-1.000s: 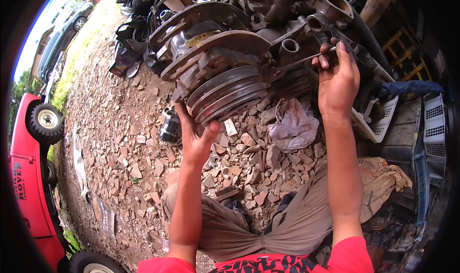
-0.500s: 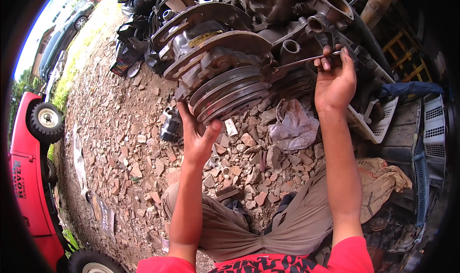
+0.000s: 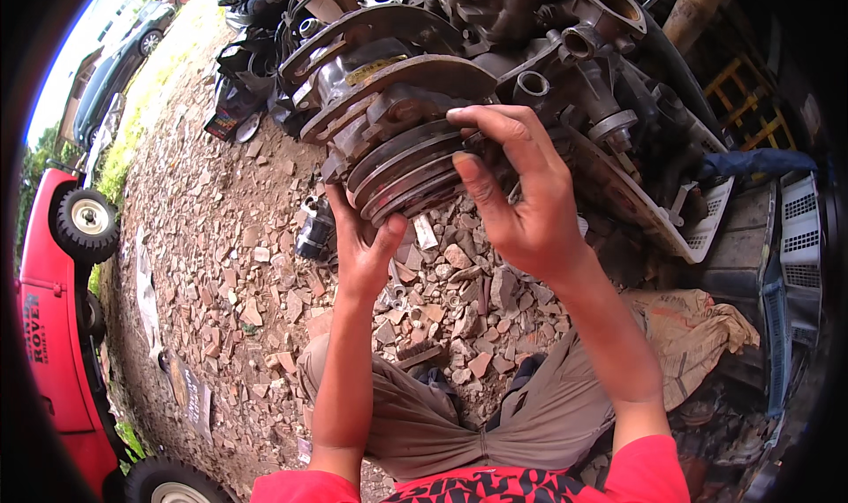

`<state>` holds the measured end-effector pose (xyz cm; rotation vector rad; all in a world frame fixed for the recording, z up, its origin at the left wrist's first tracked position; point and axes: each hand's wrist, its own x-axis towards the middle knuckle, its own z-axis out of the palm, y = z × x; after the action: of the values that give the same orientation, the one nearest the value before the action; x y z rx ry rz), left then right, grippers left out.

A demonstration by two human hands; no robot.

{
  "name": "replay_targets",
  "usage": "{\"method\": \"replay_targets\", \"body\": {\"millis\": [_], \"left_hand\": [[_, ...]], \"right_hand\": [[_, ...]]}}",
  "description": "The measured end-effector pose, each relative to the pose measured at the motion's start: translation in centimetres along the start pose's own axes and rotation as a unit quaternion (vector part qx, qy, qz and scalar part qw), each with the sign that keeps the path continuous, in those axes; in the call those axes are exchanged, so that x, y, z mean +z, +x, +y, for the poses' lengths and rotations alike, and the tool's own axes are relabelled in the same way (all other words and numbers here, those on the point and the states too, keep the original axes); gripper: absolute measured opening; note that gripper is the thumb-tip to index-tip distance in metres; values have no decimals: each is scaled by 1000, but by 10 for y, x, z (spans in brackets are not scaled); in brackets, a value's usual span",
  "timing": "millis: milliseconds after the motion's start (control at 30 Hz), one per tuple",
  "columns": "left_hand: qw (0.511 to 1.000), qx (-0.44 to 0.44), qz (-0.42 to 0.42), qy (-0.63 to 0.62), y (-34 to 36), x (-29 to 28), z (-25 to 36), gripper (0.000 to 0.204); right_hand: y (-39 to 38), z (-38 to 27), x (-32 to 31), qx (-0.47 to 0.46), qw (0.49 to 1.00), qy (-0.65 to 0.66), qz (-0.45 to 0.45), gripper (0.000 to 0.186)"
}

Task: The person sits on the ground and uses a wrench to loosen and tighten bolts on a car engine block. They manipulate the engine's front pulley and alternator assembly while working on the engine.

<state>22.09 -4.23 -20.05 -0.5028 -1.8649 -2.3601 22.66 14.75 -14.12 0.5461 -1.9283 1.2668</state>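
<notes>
A rusty grooved pulley [image 3: 411, 172] sits at the near end of a greasy engine-like assembly with curved dark plates [image 3: 433, 79]. My left hand [image 3: 360, 251] supports the pulley from below, thumb on its near face and fingers round its left underside. My right hand [image 3: 526, 194] is at the pulley's right edge. Its thumb and index finger are apart and curved, one tip above the rim and the other before the face. Between them is a small dark part I cannot make out; the other fingers are partly hidden. No thin metal rod shows now.
More greasy engine castings [image 3: 609, 17] crowd the upper right. A white plastic crate [image 3: 707, 225] and a tan sack [image 3: 698, 326] lie to the right. Broken stone and tile cover the ground, with a brush [image 3: 419, 355] near my feet. A red vehicle [image 3: 62, 326] stands at left.
My right hand has moved left and down from beside the castings to the pulley's right edge. The thin metal rod it held is out of sight. My left hand stays nearly still.
</notes>
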Motion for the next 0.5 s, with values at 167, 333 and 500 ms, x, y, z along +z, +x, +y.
{"method": "replay_targets", "body": {"millis": [167, 333, 500], "left_hand": [[1000, -4, -1, 6, 0, -2, 1, 96], [1000, -2, -1, -8, 0, 1, 2, 99], [1000, -9, 1, -1, -1, -1, 0, 101]], "right_hand": [[0, -7, -2, -20, 999, -45, -20, 37], [1, -12, -7, 16, 997, -68, -31, 34], [10, -2, -19, 84, 993, 59, 63, 28]]}}
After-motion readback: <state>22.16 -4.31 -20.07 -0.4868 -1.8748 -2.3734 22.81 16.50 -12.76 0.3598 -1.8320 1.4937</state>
